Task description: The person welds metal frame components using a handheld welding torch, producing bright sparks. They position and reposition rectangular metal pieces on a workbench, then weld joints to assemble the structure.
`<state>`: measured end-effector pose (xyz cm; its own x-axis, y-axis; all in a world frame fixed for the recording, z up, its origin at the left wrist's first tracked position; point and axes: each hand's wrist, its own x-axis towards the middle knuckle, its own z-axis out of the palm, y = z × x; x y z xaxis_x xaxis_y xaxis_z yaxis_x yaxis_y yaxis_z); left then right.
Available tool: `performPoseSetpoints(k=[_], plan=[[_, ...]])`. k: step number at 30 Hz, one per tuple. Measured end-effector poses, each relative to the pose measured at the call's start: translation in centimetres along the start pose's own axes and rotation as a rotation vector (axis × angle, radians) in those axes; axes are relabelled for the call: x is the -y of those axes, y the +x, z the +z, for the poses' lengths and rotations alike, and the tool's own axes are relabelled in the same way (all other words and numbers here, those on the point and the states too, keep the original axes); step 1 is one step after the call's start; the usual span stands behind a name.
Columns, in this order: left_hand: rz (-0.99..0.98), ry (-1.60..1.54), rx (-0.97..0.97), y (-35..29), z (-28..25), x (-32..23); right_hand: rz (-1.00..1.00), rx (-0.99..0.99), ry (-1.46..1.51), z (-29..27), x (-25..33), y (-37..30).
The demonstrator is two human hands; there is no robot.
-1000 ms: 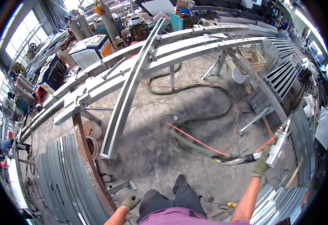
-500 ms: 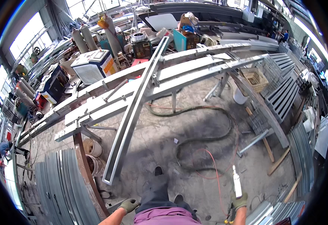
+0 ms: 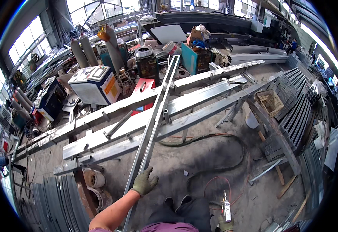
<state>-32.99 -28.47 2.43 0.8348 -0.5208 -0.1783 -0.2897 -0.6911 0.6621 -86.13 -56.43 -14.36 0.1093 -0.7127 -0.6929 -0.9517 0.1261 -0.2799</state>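
My left hand (image 3: 145,183), in a green work glove, reaches over the near part of a long metal channel (image 3: 149,133). Its fingers are spread; whether the palm touches the metal I cannot tell. The channel lies slantwise across long metal beams (image 3: 118,149), its near end beside my legs. Low on the right, my gloved right hand (image 3: 226,224) is closed around a white welding gun (image 3: 226,210) with a slim metal nozzle pointing away from me. A thin red hose (image 3: 219,178) loops on the floor beyond the gun.
Metal strips (image 3: 55,203) are stacked at the left near two buckets (image 3: 94,178). A dark thick hose (image 3: 200,174) snakes over the floor. On the right stand a support beam (image 3: 279,133) and a basket (image 3: 268,103). White machine cabinets (image 3: 93,86) and gas cylinders (image 3: 79,54) stand behind.
My left hand has moved forward and up to the channel, its fingers now spread. The welding gun in my right hand has moved left and lower. The whole view has shifted forward.
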Motion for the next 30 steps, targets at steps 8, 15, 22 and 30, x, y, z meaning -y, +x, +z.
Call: performPoseSetpoints(k=[8, 15, 22, 30], plan=[[0.012, 0.021, -0.101, 17.6, -1.0, -4.4, -0.023, 0.032, 0.001, -0.2, 14.1, 5.2], [-0.189, 0.04, -0.083, 28.0, -0.3, -4.9, -0.095, 0.037, 0.064, -4.3, 23.2, 11.3], [-0.206, 0.154, -0.105, 39.9, 0.0, -7.7, -0.137, -0.069, 0.139, -11.0, 29.5, 15.2], [-0.221, 0.303, -0.077, 56.6, 2.5, -5.0, -0.024, -0.144, 0.173, -14.8, 34.4, 12.8]])
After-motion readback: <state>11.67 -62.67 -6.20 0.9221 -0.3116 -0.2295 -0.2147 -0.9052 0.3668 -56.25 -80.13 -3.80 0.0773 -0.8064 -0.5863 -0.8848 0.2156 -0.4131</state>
